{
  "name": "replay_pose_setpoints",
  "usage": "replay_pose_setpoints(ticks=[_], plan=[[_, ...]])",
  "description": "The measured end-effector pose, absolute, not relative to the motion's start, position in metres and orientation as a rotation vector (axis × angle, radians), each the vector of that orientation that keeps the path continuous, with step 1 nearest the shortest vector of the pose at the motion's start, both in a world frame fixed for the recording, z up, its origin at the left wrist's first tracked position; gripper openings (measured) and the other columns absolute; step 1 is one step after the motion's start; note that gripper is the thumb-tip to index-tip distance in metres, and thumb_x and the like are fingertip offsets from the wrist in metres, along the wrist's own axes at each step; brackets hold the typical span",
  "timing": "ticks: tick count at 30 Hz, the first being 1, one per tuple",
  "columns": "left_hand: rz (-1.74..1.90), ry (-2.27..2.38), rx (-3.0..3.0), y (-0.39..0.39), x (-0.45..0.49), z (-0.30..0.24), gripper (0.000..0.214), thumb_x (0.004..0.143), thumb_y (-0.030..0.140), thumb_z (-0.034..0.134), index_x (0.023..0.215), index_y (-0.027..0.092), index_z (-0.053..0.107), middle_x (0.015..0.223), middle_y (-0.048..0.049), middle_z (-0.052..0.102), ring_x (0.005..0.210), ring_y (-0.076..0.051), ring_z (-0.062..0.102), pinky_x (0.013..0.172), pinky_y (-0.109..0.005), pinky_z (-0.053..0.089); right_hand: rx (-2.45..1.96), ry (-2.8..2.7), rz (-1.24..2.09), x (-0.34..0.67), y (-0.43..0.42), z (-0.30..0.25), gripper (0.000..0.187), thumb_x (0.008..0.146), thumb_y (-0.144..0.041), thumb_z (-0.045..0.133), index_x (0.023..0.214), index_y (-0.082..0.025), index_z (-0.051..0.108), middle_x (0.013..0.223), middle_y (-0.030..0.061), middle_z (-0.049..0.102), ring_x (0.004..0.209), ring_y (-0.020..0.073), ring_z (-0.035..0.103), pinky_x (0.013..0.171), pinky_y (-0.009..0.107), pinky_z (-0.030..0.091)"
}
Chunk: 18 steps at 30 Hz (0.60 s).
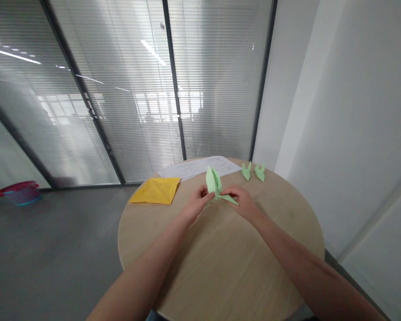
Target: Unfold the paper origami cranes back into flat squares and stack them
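Note:
A light green folded-paper figure is held up between my two hands over the round table. Its tall pointed part stands upright, and a narrow point sticks out low to the right. My left hand is closed on the figure's lower left side, thumb in front. My right hand pinches the narrow point on the right between thumb and fingers. Farther back to the right, two small green paper cranes stand side by side, apart from my hands. The underside of the held figure is partly hidden by my fingers.
The round wooden table carries a creased yellow paper at the left and white printed sheets at the back. A red and blue basket sits on the floor at far left. Glass panels with blinds and a white wall stand beyond.

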<state>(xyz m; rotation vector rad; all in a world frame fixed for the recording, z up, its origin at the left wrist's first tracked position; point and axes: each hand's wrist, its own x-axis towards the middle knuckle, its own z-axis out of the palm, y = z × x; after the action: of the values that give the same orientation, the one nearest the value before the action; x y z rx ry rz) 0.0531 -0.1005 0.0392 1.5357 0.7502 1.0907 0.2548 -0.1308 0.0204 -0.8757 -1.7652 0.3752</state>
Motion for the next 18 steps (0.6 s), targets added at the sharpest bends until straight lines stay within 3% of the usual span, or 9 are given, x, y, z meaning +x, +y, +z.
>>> replay_pose_setpoints(ticks=[5,13,18], plan=[[1.13,0.776,1.49,-0.1007,0.0522,0.0404,0.033,0.075,0.045,0.075,0.086,0.016,0.064,0.076,0.0002,0.062,0.068,-0.013,0.057,0.064,-0.025,0.048,-0.923,-1.655,0.514,0.2497,-0.1279,0.0171,0.015,0.084,-0.03,0.068,0.093,-0.023,0.077,0.09,0.0065,0.073,0.082,0.0207,0.066,0.072,0.033,0.053],[1.2,0.827,1.384,-0.1022,0.0513,0.0436,0.032,0.075,0.043,0.073,0.09,0.016,0.063,0.081,-0.0015,0.062,0.066,-0.014,0.06,0.057,-0.027,0.054,-0.814,-1.785,0.453,0.2533,-0.1263,0.0173,0.023,0.084,-0.015,0.057,0.088,-0.024,0.078,0.093,0.0058,0.071,0.084,0.0181,0.064,0.07,0.03,0.05],[1.184,0.801,1.379,-0.1031,0.0503,0.0449,0.031,0.077,0.043,0.072,0.092,0.017,0.061,0.082,-0.0015,0.063,0.067,-0.014,0.061,0.056,-0.025,0.054,-0.783,-1.834,0.56,0.2503,-0.1308,0.0211,0.024,0.086,-0.018,0.053,0.09,-0.022,0.076,0.093,0.0062,0.069,0.084,0.0172,0.064,0.073,0.03,0.049]])
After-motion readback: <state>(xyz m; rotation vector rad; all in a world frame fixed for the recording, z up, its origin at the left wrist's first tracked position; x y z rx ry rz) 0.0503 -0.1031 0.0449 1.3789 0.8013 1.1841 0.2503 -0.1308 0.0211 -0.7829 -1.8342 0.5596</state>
